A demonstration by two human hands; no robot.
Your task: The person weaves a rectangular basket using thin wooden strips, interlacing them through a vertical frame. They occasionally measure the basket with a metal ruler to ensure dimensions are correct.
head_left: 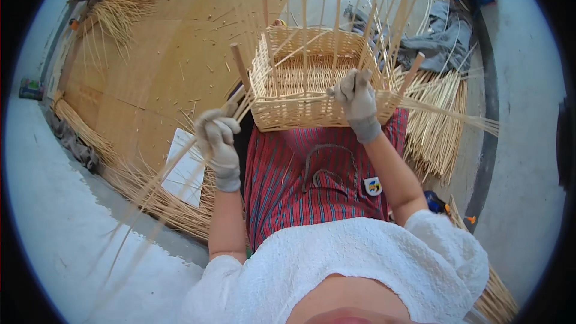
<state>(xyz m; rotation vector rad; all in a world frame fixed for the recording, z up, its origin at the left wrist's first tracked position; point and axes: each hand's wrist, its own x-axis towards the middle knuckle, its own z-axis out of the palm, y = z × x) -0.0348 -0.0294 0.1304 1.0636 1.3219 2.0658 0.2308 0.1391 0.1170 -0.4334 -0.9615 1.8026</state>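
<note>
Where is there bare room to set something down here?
Free: the pale concrete floor right of the dark curved strip, and at lower left outside the long tan reed bundle, though thin strands by the white-gloved left hand overhang part. Crowded: the rectangular pale wicker basket, bristling with upright stakes, and pale straight reeds and grey cloth to its right.

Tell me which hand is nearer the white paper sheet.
Left. The left hand is just right of the sheet; the right hand is farther right, at the basket.
</note>
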